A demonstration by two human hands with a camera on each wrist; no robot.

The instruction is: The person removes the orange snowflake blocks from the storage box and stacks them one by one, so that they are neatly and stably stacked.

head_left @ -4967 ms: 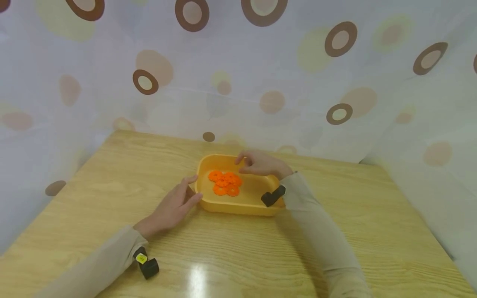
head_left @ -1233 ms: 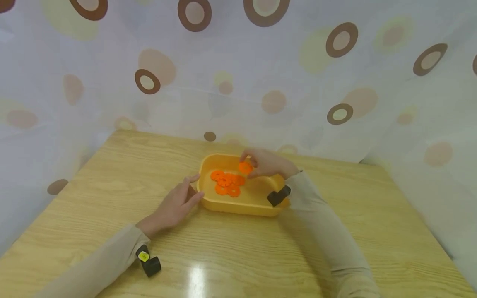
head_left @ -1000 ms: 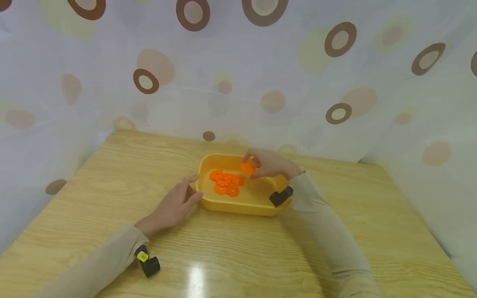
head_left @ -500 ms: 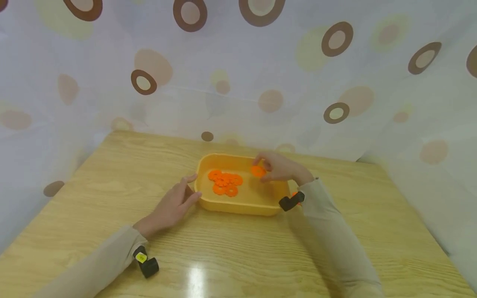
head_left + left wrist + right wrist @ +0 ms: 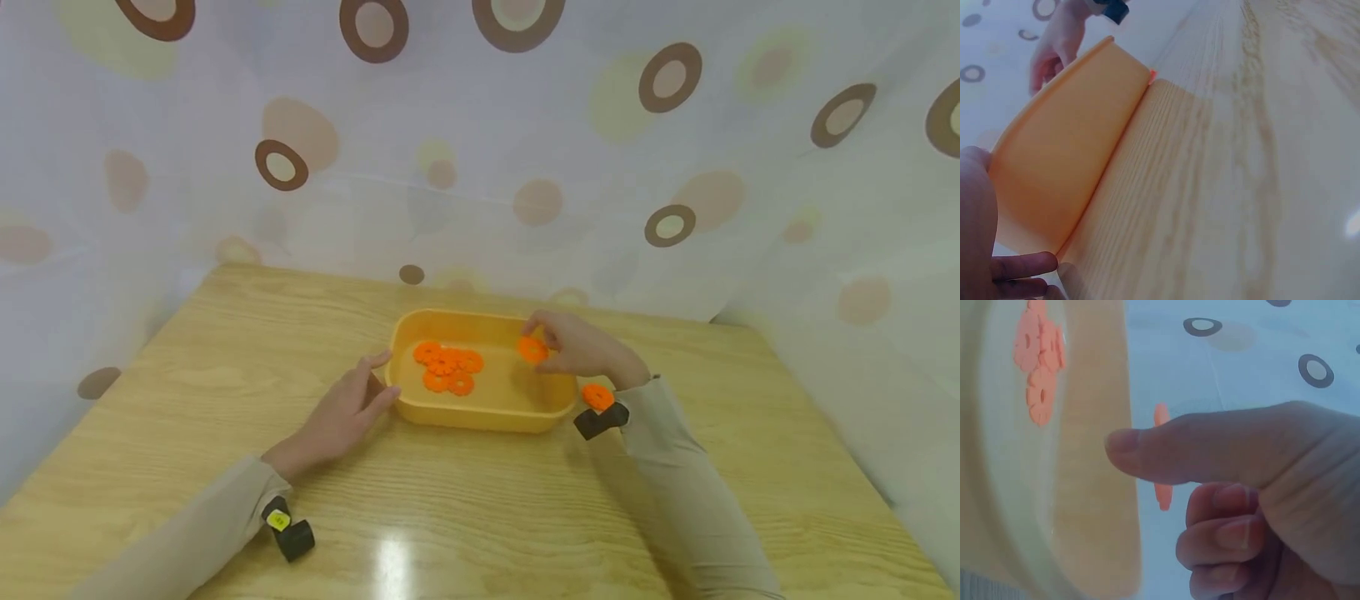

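Observation:
A yellow plastic tub (image 5: 480,417) sits on the table with several orange flower-shaped discs (image 5: 444,364) heaped in its left half. Each disc has scalloped edges; holes show in some. My right hand (image 5: 585,346) pinches one more orange flower-shaped disc (image 5: 533,349) over the tub's right end; in the right wrist view this disc (image 5: 1163,494) appears edge-on, partly behind the thumb. My left hand (image 5: 337,421) rests against the tub's left end, thumb and fingers spread and touching it. Its fingers (image 5: 1025,265) lie fairly straight near the tub's base in the left wrist view.
Another orange flower-shaped disc, or a small pile (image 5: 597,396), lies on the table just right of the tub, beside the right wrist camera (image 5: 600,421). The wooden table (image 5: 465,508) ends at a patterned cloth (image 5: 480,167) behind and on both sides.
Five seconds ago the right hand was without a disc above the tub. It now pinches one and has shifted right, uncovering the orange disc on the table. The left hand stays at the tub.

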